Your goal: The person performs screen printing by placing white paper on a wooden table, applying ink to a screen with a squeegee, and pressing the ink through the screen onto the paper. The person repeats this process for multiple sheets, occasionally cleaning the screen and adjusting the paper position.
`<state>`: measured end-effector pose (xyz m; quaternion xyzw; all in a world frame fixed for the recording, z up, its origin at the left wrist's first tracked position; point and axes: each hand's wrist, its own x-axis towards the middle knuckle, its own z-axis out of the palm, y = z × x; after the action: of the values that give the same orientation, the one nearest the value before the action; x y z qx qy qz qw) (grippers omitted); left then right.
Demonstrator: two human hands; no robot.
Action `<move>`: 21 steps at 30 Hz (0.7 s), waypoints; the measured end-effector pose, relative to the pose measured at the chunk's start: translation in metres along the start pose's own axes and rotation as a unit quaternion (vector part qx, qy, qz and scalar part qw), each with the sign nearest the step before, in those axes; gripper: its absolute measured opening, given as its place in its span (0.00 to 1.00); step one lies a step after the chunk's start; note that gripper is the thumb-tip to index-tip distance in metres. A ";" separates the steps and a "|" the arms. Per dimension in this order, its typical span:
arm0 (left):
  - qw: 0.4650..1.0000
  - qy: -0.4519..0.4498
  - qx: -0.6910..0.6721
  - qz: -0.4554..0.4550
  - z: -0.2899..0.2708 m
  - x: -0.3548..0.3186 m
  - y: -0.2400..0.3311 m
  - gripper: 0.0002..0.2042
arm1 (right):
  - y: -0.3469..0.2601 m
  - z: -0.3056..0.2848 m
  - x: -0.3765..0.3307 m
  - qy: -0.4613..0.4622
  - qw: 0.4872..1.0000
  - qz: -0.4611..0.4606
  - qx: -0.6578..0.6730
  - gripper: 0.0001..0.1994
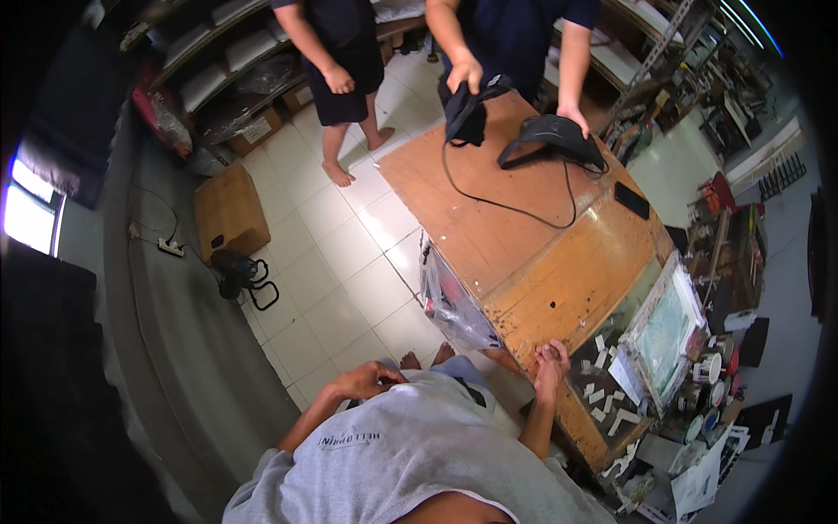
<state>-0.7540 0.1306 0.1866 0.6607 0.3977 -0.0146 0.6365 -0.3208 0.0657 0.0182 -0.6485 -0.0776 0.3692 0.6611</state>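
Observation:
My left hand (371, 380) is at my waist by the hem of my grey shirt (393, 441). Its fingers are curled in, and whatever they may hold is hidden. On the near right edge of the wooden table (489, 218) rests my right hand (550, 362), empty, with its fingers loosely bent and apart. Across the table another person holds a black strap-like item (465, 113) in one hand and touches a black visor-shaped device (550, 138) with the other. A black cable (515, 210) loops between them over the tabletop.
A black phone (631, 200) lies near the table's right edge. Beside my right hand are small white pieces (601, 397) and a white-rimmed frame (663, 336). A second person's bare foot (339, 173) stands on the tiles, left of the table. A cardboard box (229, 218) sits by the wall.

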 end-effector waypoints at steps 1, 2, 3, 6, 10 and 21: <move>1.000 -0.002 0.006 0.008 0.000 0.004 0.004 0.14 | -0.001 0.001 0.000 -0.016 1.000 0.002 -0.014 0.10; 1.000 -0.008 0.010 0.003 0.001 0.009 0.008 0.15 | -0.002 -0.001 0.002 -0.032 0.999 0.003 -0.029 0.09; 1.000 -0.014 0.013 0.000 0.003 0.014 0.010 0.15 | -0.002 -0.006 0.004 -0.041 0.999 -0.005 -0.032 0.07; 0.999 -0.031 0.012 -0.026 0.002 0.029 0.028 0.16 | -0.002 -0.020 0.012 -0.054 0.996 -0.019 -0.062 0.08; 0.996 -0.041 0.004 -0.073 0.001 0.037 0.031 0.16 | -0.021 -0.019 0.004 0.003 0.994 -0.013 -0.110 0.18; 0.995 -0.063 0.047 -0.065 -0.122 0.081 0.043 0.18 | -0.021 0.032 0.017 0.257 0.958 -0.120 -0.035 0.21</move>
<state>-0.7342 0.2814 0.2030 0.6607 0.3974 -0.1166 0.6261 -0.3192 0.1033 0.0356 -0.7299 0.0046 0.1048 0.6754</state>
